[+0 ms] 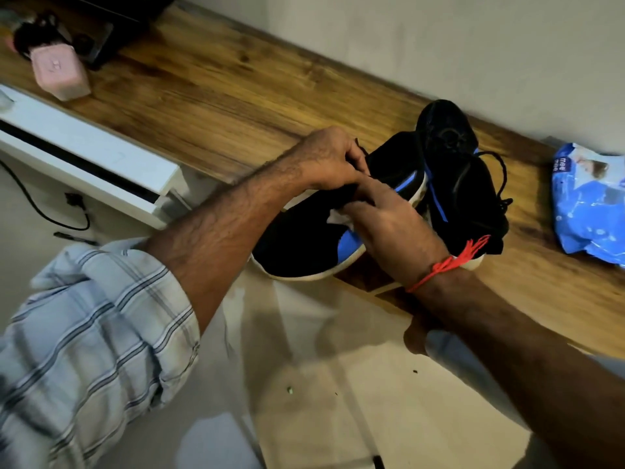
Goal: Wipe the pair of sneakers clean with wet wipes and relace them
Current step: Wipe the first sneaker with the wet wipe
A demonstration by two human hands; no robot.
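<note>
the near sneaker [297,245] is black with a bright blue side panel and white sole; the far sneaker [466,184] is black with a blue stripe and black laces. the wipe [338,216] is white, the wipes pack [588,204] blue, the sleeve [94,333] pale blue plaid, the wrist thread [446,265] red, the tabletop [220,86] brown woodgrain, the container [61,72] pink.

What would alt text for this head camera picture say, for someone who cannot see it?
A person's right hand presses a white wipe onto a black and blue sneaker at a wooden shelf's edge, while the left hand grips its collar. The second sneaker and a blue wipes pack lie right.
</note>
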